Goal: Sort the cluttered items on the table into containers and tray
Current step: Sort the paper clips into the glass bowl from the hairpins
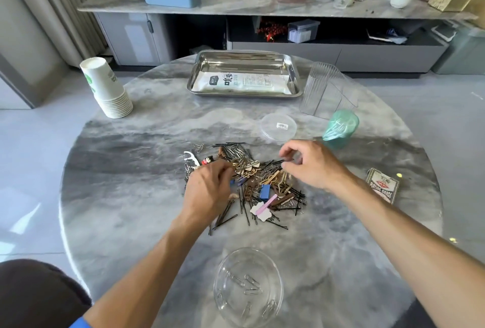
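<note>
A heap of small items (265, 183) lies mid-table: black hairpins, paper clips, wooden clips, a blue block and a pink strip. My left hand (207, 188) is in the heap's left side, its fingertips pinching small pieces there. My right hand (309, 162) hovers over the heap's right edge, thumb and forefinger pinching what looks like a thin black hairpin. A clear round container (248, 285) at the near edge holds several paper clips. A steel tray (244, 57) at the far side holds a white packet.
A stack of paper cups (107, 89) stands far left. A clear ribbed container (325, 89), a round clear lid (278, 125) and a green cup (341, 128) sit at the right. A card deck (383, 186) lies near my right forearm.
</note>
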`<state>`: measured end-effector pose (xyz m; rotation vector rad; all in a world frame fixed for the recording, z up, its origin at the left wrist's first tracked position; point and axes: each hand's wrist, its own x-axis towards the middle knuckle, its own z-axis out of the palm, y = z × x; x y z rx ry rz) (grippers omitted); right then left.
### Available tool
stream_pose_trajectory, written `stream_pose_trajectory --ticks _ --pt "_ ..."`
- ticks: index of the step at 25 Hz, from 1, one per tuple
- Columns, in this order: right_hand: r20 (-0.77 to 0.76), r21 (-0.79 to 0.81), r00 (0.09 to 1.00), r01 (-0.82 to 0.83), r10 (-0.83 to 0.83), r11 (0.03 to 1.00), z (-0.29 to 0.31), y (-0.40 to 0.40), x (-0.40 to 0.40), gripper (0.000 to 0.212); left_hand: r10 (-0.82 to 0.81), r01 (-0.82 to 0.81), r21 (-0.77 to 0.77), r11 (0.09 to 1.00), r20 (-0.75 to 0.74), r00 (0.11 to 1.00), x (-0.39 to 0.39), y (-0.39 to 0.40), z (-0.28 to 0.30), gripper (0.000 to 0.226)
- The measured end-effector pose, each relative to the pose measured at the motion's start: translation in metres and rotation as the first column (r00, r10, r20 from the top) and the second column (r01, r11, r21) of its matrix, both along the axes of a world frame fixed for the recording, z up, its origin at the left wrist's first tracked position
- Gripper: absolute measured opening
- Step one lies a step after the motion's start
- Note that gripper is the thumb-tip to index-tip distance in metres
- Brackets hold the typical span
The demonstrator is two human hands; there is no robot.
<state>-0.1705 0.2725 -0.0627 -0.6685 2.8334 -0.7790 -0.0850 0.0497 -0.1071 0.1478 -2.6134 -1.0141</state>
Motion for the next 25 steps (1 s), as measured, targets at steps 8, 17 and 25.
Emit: stream_pose_trajectory --ticks 8,17,25 --pt "0.028 0.183 1.000 0.008 -0.014 0.983 -0.035 -0.014 0.001 0.034 0.359 -0.379 0.088 0.921 0.184 0.915 -0.011 -0.049 0.009 0.010" --pt "0.216 0.259 0.937 0.215 -0.274 0.942 -0.022 0.002 0.006 0.034 0.559 -0.616 0.257 0.744 0.265 0.786 -0.010 -0.077 -0.002 0.010" --pt "0.548 -0.204 0.691 0.657 -0.471 0.726 -0.001 0.028 -0.012 0.013 0.629 -0.673 0.468 0.572 0.276 0.727 0.000 -0.094 -0.006 0.008"
